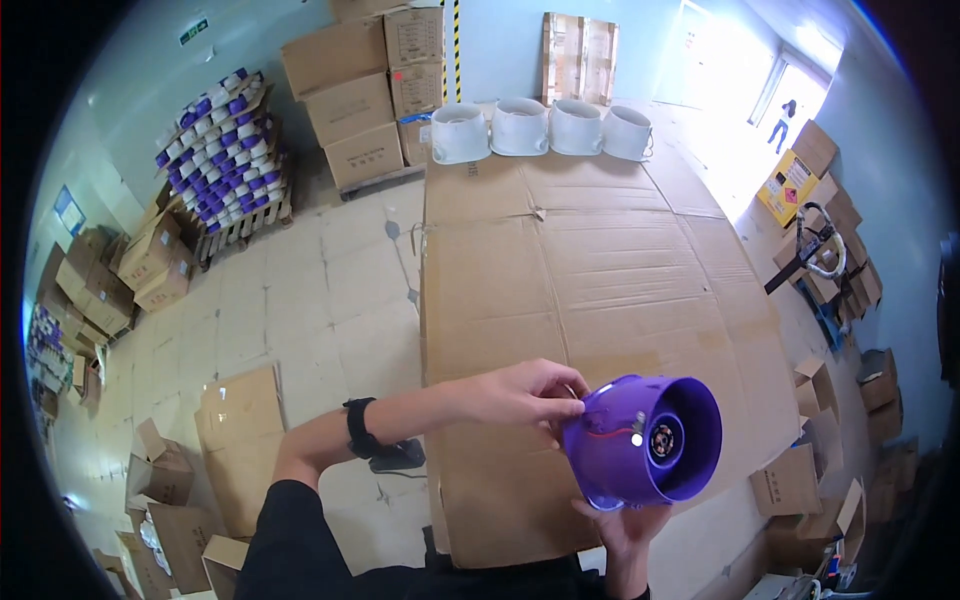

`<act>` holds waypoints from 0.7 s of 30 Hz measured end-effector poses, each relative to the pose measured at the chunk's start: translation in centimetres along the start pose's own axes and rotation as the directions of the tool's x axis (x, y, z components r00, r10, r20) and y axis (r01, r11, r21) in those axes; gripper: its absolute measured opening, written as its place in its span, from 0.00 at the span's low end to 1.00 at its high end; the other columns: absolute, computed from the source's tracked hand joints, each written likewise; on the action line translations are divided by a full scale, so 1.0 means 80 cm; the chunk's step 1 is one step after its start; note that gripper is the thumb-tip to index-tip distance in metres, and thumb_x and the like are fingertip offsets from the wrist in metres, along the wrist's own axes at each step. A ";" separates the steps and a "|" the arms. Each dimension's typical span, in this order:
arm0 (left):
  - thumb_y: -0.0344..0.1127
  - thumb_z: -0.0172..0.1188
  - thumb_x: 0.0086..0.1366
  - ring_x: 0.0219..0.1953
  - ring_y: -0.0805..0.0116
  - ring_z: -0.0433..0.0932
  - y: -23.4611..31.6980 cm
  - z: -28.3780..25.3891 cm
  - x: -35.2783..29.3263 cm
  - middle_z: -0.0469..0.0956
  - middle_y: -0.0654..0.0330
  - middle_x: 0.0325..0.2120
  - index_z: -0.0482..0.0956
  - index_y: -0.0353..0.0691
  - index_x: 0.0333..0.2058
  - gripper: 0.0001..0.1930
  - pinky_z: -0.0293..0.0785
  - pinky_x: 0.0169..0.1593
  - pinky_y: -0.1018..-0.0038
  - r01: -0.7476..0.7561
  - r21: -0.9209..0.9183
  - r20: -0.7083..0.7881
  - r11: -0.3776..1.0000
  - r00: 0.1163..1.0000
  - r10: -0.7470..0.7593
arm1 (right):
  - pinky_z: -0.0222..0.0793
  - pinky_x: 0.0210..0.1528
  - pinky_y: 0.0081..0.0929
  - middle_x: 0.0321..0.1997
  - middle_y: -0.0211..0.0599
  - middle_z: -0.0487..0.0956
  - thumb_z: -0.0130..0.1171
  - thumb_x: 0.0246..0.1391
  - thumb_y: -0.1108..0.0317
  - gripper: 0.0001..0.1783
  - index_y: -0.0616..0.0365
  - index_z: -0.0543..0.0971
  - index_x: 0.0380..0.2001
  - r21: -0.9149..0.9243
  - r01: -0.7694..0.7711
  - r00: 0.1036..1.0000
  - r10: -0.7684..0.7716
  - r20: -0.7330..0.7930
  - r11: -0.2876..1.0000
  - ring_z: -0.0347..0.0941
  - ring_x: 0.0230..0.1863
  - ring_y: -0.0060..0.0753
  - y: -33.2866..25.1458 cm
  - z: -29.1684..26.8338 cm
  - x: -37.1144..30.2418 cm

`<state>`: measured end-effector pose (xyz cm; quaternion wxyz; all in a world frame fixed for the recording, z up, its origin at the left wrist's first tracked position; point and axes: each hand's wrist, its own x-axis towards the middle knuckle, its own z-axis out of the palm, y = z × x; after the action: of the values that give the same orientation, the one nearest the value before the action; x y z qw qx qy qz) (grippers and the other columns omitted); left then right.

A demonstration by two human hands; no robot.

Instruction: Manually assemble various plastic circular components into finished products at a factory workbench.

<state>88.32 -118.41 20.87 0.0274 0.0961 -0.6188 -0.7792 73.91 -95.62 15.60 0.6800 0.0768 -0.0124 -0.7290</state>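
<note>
A purple, drum-shaped fan housing (610, 450) is held tilted above the near right part of the cardboard-covered table (500, 350). Its open round end faces right, and a dark motor hub with copper-coloured windings (662, 440) shows inside. A thin red wire (603, 434) runs along its outer wall. My left hand (540, 395) grips the housing's upper left edge, thumb against the wall, some fingers hidden behind it. From below, my right hand (632, 528) supports the housing, its fingers partly hidden underneath.
Several white housings (520, 128) of similar shape stand in a row along the table's far edge. Stacked cartons (350, 110) and a pallet of purple and white parts (225, 150) stand far left. Open boxes (790, 480) and a pallet-jack handle (825, 245) are at right. A person (783, 125) is by the far doorway.
</note>
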 end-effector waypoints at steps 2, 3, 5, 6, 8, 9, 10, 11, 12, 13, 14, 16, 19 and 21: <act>0.37 0.48 0.69 0.35 0.72 0.79 0.009 -0.026 0.000 0.78 0.59 0.32 0.71 0.31 0.45 0.14 0.78 0.38 0.76 0.082 0.131 0.079 0.988 0.993 -0.093 | 0.45 0.55 0.82 0.70 0.47 0.45 0.49 0.52 0.36 0.48 0.50 0.46 0.66 0.068 0.017 1.000 -0.018 0.011 0.998 0.47 0.67 0.65 0.008 -0.014 0.004; 0.37 0.51 0.67 0.32 0.73 0.78 0.011 -0.045 0.003 0.78 0.58 0.28 0.74 0.31 0.43 0.14 0.79 0.38 0.76 0.093 0.077 0.013 0.993 0.995 -0.094 | 0.49 0.53 0.82 0.70 0.48 0.46 0.50 0.51 0.35 0.49 0.51 0.47 0.66 -0.017 0.070 0.998 -0.070 0.008 0.997 0.48 0.66 0.65 0.004 -0.022 0.003; 0.38 0.54 0.66 0.29 0.74 0.78 0.022 -0.107 -0.003 0.78 0.60 0.27 0.76 0.32 0.41 0.14 0.78 0.35 0.76 -0.003 0.221 -0.197 0.975 0.979 0.048 | 0.57 0.50 0.80 0.69 0.48 0.47 0.54 0.45 0.32 0.53 0.50 0.47 0.66 -0.116 0.133 0.988 -0.141 -0.064 0.984 0.49 0.65 0.66 0.000 -0.030 0.006; 0.39 0.54 0.65 0.28 0.74 0.77 0.018 -0.156 0.000 0.78 0.60 0.26 0.78 0.33 0.38 0.13 0.76 0.33 0.77 -0.033 0.353 -0.314 0.935 0.937 0.152 | 0.57 0.50 0.80 0.69 0.48 0.47 0.54 0.45 0.32 0.53 0.50 0.47 0.66 -0.120 0.134 0.988 -0.142 -0.066 0.984 0.49 0.65 0.66 -0.003 -0.035 0.005; 0.37 0.58 0.61 0.25 0.75 0.77 0.009 -0.279 0.001 0.79 0.61 0.23 0.80 0.33 0.35 0.12 0.75 0.32 0.77 0.011 0.542 -0.572 0.840 0.738 0.359 | 0.55 0.53 0.79 0.69 0.45 0.51 0.54 0.43 0.29 0.54 0.48 0.50 0.66 -0.658 0.079 0.982 -0.174 -0.080 0.749 0.52 0.65 0.62 -0.013 -0.046 -0.002; 0.37 0.59 0.58 0.26 0.75 0.78 0.011 -0.330 0.004 0.79 0.61 0.23 0.80 0.33 0.34 0.12 0.75 0.33 0.76 0.124 0.612 -0.668 0.781 0.610 0.427 | 0.56 0.51 0.80 0.69 0.47 0.49 0.54 0.46 0.34 0.51 0.49 0.48 0.66 -0.134 0.192 0.965 -0.212 -0.153 0.972 0.49 0.66 0.64 -0.010 -0.052 -0.006; 0.38 0.60 0.56 0.27 0.73 0.79 0.015 -0.376 0.003 0.81 0.57 0.23 0.81 0.33 0.33 0.13 0.75 0.34 0.75 0.216 0.606 -0.743 0.766 0.496 0.449 | 0.56 0.51 0.80 0.69 0.47 0.49 0.54 0.46 0.34 0.51 0.49 0.48 0.66 -0.139 0.191 0.965 -0.212 -0.154 0.972 0.49 0.66 0.64 -0.001 -0.045 0.002; 0.39 0.60 0.55 0.28 0.69 0.80 0.011 -0.425 0.004 0.81 0.54 0.24 0.81 0.33 0.33 0.14 0.75 0.35 0.73 0.250 0.675 -0.715 0.694 0.452 0.533 | 0.64 0.48 0.57 0.56 0.46 0.64 0.53 0.52 0.51 0.33 0.54 0.61 0.58 -0.457 0.246 0.862 -0.408 -0.300 0.855 0.62 0.53 0.53 0.011 -0.029 0.008; 0.40 0.61 0.54 0.29 0.65 0.81 0.009 -0.463 0.008 0.81 0.52 0.24 0.81 0.33 0.32 0.15 0.76 0.35 0.71 0.274 0.737 -0.670 0.618 0.414 0.616 | 0.71 0.44 0.35 0.43 0.45 0.79 0.51 0.58 0.67 0.18 0.60 0.74 0.51 -0.735 0.213 0.697 -0.627 -0.347 0.643 0.75 0.40 0.42 0.022 -0.007 0.012; 0.40 0.61 0.54 0.29 0.65 0.81 0.011 -0.500 0.014 0.81 0.52 0.24 0.81 0.33 0.32 0.15 0.76 0.35 0.71 0.249 0.744 -0.660 0.620 0.417 0.625 | 0.71 0.47 0.36 0.48 0.47 0.77 0.56 0.54 0.68 0.20 0.58 0.74 0.51 -0.400 0.254 0.899 -0.368 -0.238 0.880 0.74 0.43 0.45 0.028 0.023 0.014; 0.42 0.62 0.52 0.30 0.61 0.81 -0.012 -0.545 -0.009 0.80 0.50 0.25 0.81 0.33 0.31 0.16 0.76 0.36 0.69 0.406 0.748 -0.660 0.525 0.379 0.649 | 0.71 0.47 0.36 0.48 0.47 0.77 0.56 0.54 0.68 0.20 0.58 0.74 0.51 -0.358 0.224 0.899 -0.334 -0.282 0.906 0.74 0.43 0.45 0.019 -0.004 0.039; 0.45 0.62 0.50 0.32 0.56 0.81 -0.009 -0.565 0.022 0.80 0.48 0.27 0.81 0.35 0.30 0.17 0.75 0.36 0.65 0.477 0.766 -0.616 0.431 0.353 0.704 | 0.70 0.48 0.39 0.50 0.47 0.75 0.56 0.54 0.66 0.22 0.57 0.72 0.52 -0.399 0.279 0.877 -0.400 -0.264 0.874 0.72 0.45 0.46 0.016 0.000 0.038; 0.47 0.63 0.50 0.30 0.52 0.79 0.002 -0.571 0.056 0.79 0.48 0.25 0.81 0.36 0.29 0.17 0.73 0.34 0.61 0.550 0.753 -0.599 0.361 0.346 0.722 | 0.69 0.48 0.44 0.52 0.47 0.72 0.55 0.53 0.62 0.24 0.56 0.70 0.54 -0.472 0.375 0.833 -0.513 -0.206 0.798 0.69 0.47 0.48 0.003 0.006 0.032; 0.45 0.63 0.52 0.29 0.51 0.78 0.006 -0.572 0.059 0.79 0.48 0.24 0.80 0.36 0.28 0.16 0.73 0.33 0.61 0.610 0.687 -0.633 0.394 0.236 0.738 | 0.68 0.48 0.47 0.53 0.47 0.70 0.55 0.53 0.60 0.26 0.56 0.68 0.55 -0.496 0.407 0.822 -0.544 -0.167 0.767 0.68 0.49 0.49 -0.007 0.006 0.029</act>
<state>92.06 -163.21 10.89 0.3878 0.5138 -0.7642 -0.0402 73.15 -97.91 15.77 0.4632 0.0320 0.2759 -0.8416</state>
